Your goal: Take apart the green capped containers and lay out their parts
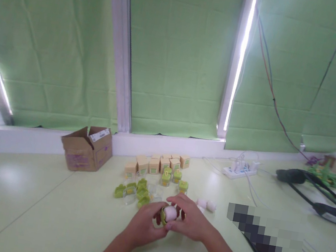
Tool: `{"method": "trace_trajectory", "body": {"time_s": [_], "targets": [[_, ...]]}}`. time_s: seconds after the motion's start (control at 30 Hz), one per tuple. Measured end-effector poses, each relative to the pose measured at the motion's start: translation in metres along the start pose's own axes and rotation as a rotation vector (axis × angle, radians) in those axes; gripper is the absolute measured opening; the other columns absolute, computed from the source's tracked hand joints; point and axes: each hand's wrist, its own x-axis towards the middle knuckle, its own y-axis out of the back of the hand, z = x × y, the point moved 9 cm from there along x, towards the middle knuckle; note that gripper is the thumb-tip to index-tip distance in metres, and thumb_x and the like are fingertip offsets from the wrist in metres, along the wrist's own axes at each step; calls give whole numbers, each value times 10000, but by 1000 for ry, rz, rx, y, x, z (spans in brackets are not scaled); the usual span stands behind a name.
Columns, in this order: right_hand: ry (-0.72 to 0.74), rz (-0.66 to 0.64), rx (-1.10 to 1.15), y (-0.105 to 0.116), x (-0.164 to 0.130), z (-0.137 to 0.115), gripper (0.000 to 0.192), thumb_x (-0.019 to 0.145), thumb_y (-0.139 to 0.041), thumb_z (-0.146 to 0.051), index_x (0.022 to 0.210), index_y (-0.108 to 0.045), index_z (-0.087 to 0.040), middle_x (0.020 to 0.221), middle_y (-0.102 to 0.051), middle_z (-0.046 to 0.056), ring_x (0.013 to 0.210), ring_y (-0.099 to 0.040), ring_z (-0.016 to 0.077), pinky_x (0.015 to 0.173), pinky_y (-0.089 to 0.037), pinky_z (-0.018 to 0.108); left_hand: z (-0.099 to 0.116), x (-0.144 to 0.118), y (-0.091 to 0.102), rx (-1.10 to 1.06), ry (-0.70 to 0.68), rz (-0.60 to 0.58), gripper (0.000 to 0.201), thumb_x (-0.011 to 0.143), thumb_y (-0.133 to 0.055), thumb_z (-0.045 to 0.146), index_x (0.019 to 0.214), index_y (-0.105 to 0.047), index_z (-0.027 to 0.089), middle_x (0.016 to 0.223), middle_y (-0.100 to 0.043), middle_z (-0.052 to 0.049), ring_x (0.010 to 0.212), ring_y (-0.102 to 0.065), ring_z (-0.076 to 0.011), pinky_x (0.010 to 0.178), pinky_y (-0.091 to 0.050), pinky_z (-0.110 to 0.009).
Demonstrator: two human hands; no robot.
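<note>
From the head camera: both hands meet low over the table (44, 208), just in front of the cluster of little jars. The left hand (145, 222) curls around a small green-lidded jar (162, 219) from the side, fingers closed on it, while the right hand (192, 222) pinches a white roll (170, 213) against the jar's mouth. Doing this well, I judge, means keeping the jar steady in the left hand and the roll square to the opening, pressing gently.

Containers now. Behind the hands, three closed jars (175, 179) with green lids stand beside loose green lids (140, 192) and clear open jars whose contents I cannot make out. Behind those sit small tan boxes (157, 163), all shut. Left of the boxes, a cardboard carton (86, 149) stands with flaps open, its inside hidden. Two more white rolls (207, 204) lie just right of the jars.
</note>
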Motion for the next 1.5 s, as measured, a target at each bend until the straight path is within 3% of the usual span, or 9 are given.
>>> {"method": "trace_trajectory", "body": {"time_s": [0.13,0.3,0.47,0.67,0.9,1.07,1.5], "targets": [[65,4,-51,1,2,-11,291,763,-680,-412,998,-660,-242,925,-555,23,824,-535,151,729,-432,269,-2,1,1,-63,34,4,291,705,-605,215,993,-629,179,682,-598,13,582,-493,-111,587,-408,-223],[88,46,-133,7,1,-13,275,802,-648,-391,1011,-635,-213,898,-559,25,819,-528,152,742,-422,274,-8,3,-1,-309,65,-36,390,779,-565,273,1149,-588,152,722,-592,-5,622,-513,-117,587,-426,-219],[111,11,-239,2,1,-12,303,795,-649,-418,1013,-616,-211,916,-564,28,833,-535,160,753,-431,277,-22,4,-16,-527,180,-99,355,875,-443,316,1127,-603,125,673,-585,-4,543,-499,-100,520,-415,-204],[113,9,-327,-5,2,-6,487,686,-723,-501,1068,-604,-224,946,-560,32,839,-547,171,749,-443,270,-25,4,-18,-451,209,-81,301,846,-451,234,1060,-637,131,683,-606,-2,523,-495,-96,516,-403,-199],[139,0,-411,-9,2,-10,384,753,-652,-521,986,-627,-216,881,-554,18,786,-541,150,698,-427,244,-10,6,-7,-191,116,-41,247,833,-421,172,896,-659,153,708,-626,-9,632,-533,-136,590,-390,-219],[158,-2,-489,-11,3,-15,263,826,-595,-440,917,-599,-192,865,-555,21,775,-537,146,696,-416,246,-5,7,-5,-78,87,-33,251,821,-404,147,907,-639,161,819,-661,-37,734,-576,-171,686,-409,-253],[155,-21,-573,-16,3,-15,302,882,-492,-465,968,-565,-185,886,-559,47,780,-533,171,687,-427,273,-7,8,-3,-52,106,-32,249,820,-410,136,929,-631,175,850,-671,-39,768,-595,-178,718,-424,-268]]}}
